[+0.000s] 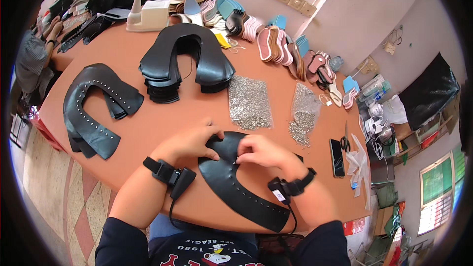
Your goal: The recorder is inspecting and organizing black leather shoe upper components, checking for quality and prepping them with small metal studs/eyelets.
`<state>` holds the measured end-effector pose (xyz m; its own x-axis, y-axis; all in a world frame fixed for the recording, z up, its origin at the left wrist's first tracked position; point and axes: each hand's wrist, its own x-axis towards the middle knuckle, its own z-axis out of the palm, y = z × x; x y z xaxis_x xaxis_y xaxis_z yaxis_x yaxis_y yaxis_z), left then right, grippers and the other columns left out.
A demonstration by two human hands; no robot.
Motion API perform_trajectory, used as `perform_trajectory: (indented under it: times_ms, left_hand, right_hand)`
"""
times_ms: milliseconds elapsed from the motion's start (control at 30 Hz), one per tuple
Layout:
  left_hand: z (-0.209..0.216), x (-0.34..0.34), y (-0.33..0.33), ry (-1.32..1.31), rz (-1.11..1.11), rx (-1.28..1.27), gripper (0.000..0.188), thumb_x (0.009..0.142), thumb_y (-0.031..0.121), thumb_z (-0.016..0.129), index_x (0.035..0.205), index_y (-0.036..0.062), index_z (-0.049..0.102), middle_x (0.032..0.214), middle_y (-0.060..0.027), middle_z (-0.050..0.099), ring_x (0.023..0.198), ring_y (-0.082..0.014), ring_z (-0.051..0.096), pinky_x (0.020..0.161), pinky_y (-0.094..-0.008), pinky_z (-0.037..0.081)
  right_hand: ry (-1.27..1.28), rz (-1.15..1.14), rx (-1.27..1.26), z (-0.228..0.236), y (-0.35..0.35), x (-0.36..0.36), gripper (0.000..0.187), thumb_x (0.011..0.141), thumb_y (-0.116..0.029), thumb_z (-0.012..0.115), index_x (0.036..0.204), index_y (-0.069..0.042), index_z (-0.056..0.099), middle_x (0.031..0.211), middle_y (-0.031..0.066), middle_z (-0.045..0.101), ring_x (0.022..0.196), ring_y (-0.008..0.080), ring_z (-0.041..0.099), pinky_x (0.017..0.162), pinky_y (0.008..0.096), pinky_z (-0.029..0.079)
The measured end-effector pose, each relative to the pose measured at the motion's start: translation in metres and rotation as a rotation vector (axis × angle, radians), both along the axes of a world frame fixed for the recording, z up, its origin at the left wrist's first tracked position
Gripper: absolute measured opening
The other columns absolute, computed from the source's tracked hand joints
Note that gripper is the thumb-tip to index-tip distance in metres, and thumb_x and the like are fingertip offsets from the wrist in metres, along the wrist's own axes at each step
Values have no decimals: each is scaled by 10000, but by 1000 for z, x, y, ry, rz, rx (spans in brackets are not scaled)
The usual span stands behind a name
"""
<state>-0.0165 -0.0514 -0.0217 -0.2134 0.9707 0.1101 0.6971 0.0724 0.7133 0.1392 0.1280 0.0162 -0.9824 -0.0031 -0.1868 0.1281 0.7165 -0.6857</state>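
A black curved leather-like piece (231, 177) lies at the near edge of the table, with a row of small silver studs along its inner edge. My left hand (192, 143) grips its upper left edge, the thumb lying on top and some fingers hidden. At the inner curve, where the stud row ends, the fingertips of my right hand (266, 152) are pinched together. Whatever is between them is too small to make out. Beyond my hands lies a clear bag of small silver studs (250, 102); a second bag (304, 111) spills studs onto the table.
Studded black pieces (81, 103) lie at left on the brown table (162, 118); a stack of plain ones (182, 34) stands behind. Along the wall sit shoe soles (271, 44) and a cream tape dispenser (150, 17). A phone (337, 158) and scissors (345, 140) lie right. Another person (34, 64) sits far left.
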Motion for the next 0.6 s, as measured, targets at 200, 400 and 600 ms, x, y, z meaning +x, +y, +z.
perform_trajectory:
  times_ms: [200,400,600]
  left_hand:
    - [-2,0,4,-42,-20,15,520,591,235,841,1029,80,607,966,-61,498,840,-194,506,732,-308,449]
    - [5,-1,1,-76,-8,-40,513,603,228,832,1034,70,603,992,-81,497,897,-227,510,780,-322,447]
    - [11,1,0,-106,-1,-58,504,605,207,822,1035,67,600,1010,-104,508,952,-268,523,810,-340,447]
  right_hand:
    - [38,-662,244,5,139,122,131,750,-96,697,799,11,639,727,39,626,602,124,570,533,263,451]
    - [-47,-904,-119,-11,145,146,186,678,-13,755,790,-15,606,686,21,607,618,94,562,570,215,446]
    - [-16,-845,-29,-23,154,146,54,720,-22,699,752,-8,658,673,13,617,621,100,558,592,236,450]
